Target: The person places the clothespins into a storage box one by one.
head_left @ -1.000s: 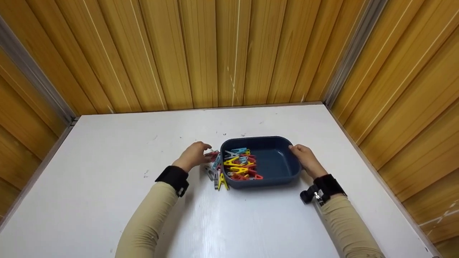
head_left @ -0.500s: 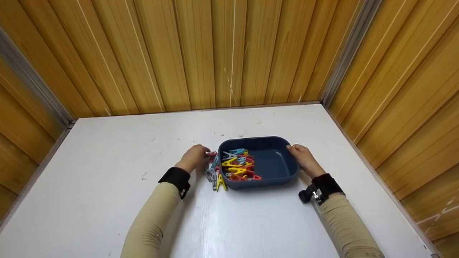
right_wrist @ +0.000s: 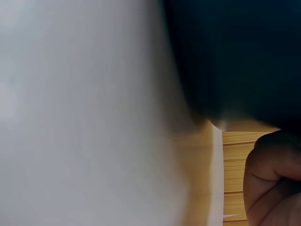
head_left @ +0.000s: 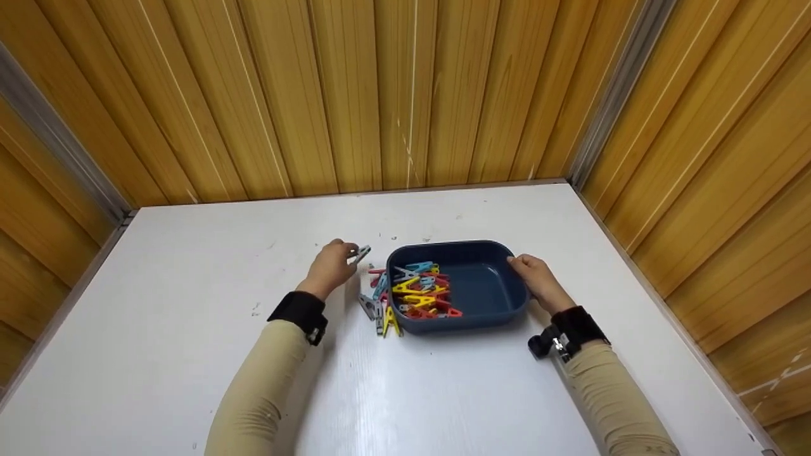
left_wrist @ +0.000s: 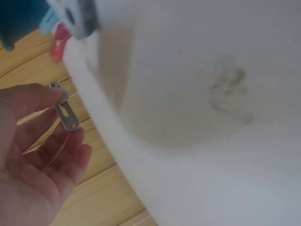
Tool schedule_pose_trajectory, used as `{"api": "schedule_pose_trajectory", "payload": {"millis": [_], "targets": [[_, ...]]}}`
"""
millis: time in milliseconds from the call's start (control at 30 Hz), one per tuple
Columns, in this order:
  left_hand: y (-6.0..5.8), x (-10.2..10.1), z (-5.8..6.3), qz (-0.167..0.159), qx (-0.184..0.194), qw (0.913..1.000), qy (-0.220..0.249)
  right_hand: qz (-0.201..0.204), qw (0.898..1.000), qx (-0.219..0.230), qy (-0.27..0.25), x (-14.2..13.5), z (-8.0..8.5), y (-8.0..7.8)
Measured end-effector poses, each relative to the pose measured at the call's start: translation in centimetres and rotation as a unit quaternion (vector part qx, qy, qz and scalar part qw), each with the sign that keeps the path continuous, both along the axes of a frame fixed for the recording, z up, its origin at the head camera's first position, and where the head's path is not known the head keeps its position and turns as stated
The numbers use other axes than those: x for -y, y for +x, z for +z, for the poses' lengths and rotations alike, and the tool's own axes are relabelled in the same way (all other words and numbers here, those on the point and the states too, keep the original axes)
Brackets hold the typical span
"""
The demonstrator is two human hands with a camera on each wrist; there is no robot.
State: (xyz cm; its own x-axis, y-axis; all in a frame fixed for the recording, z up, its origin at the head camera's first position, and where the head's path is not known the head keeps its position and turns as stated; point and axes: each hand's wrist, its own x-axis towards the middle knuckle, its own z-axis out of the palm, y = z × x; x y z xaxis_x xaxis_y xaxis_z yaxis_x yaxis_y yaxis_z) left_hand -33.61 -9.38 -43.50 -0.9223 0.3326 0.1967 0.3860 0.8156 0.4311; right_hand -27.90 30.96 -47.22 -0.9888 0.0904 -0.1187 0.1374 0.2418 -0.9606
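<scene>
A grey clothespin (head_left: 361,254) is pinched between the thumb and fingers of my left hand (head_left: 329,268), raised just left of the pile. In the left wrist view that clothespin (left_wrist: 67,110) shows its end at the thumb tip. My right hand (head_left: 538,282) grips the right rim of a dark blue plastic bin (head_left: 466,323), thumb over the edge. Inside the bin, yellow, red, blue and grey clothespins (head_left: 418,291) lie along its left side. Several more, including a yellow clothespin (head_left: 391,322) and a grey clothespin (head_left: 379,318), lie on the table against the bin's left outer wall.
The white table (head_left: 190,304) carries small dark scuffs. Wood-patterned panels (head_left: 348,95) rise behind it and at both sides, joined by grey metal corner posts (head_left: 624,88). Black straps with small cameras sit on both wrists.
My left hand went down into the pile of clothespins beside the bin, then came up and back left with a grey clothespin. My right hand stays on the bin's rim.
</scene>
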Motion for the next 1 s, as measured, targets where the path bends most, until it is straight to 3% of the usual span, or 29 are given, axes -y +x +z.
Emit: {"api": "schedule_pose_trajectory", "payload": {"millis": [100, 267, 400, 567, 700, 900, 1000], "targets": [[0.4, -0.5, 1.1, -0.009, -0.02, 0.9994, 0.027, 0.003, 1.0, 0.001, 0.007, -0.1, 0.1, 0.0], [2.1, -2.3, 2.6, -0.069, -0.032, 0.9961, 0.046, 0.0, 1.0, 0.0, 0.012, -0.1, 0.2, 0.1], [3.6, -4.0, 3.0, -0.132, -0.029, 0.9904, 0.029, -0.001, 1.0, -0.002, 0.007, 0.1, 0.2, 0.1], [5.0, -5.5, 2.5, -0.2, -0.02, 0.9793, -0.026, 0.0, 1.0, 0.002, -0.001, 0.2, 0.1, 0.2], [5.4, -5.9, 2.0, -0.207, -0.016, 0.9765, -0.057, 0.004, 1.0, 0.002, -0.012, 0.3, 0.2, 0.2], [5.6, -6.2, 1.3, -0.203, -0.005, 0.9776, -0.057, 0.008, 1.0, 0.014, -0.022, 0.9, 1.7, 0.8], [5.7, -6.3, 0.9, -0.2, -0.011, 0.9779, -0.06, 0.019, 1.0, 0.007, -0.018, 0.9, 1.7, 0.9]]}}
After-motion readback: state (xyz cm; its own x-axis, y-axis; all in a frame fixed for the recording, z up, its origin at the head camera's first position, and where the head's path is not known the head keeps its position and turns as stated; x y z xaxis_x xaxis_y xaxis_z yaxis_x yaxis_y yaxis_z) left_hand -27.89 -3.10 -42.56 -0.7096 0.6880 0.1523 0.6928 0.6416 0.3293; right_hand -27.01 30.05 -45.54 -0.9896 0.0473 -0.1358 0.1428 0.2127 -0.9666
